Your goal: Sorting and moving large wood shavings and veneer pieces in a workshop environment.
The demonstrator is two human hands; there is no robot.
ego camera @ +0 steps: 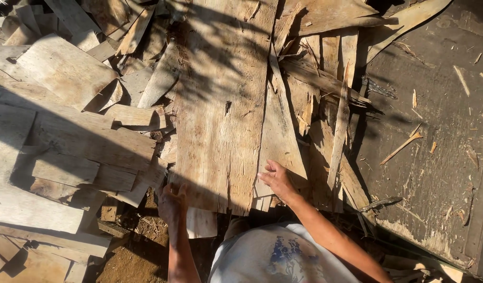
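Two bare hands sit at the near end of a wide plank (220, 115), the big pale board running away from the person through the middle of a scrap wood heap. Left hand (172, 202) is at the plank's near left corner, in shadow, fingers curled over the edge and gripping it; exact finger spacing cannot be told in the dark. Right hand (275, 179) is at the plank's near right edge, in sun, fingers (266, 175) bent and close together, tips touching the seam where the plank meets a narrower board (281, 141) lying just beside it on the right. Plank lies flat on top of other pieces, near end hanging over a short offcut (201, 222) below it. Left of the plank: stacked grey boards (68, 141), overlapping, partly shaded. Right of the plank, past the narrow board: thin splintered slats (340, 131), one long strip tilted across them. Further right of the plank: a dark weathered panel (435, 131) dotted with wood chips. Below the plank's near end: a white shirt (273, 257) and bare dirt (136, 251).
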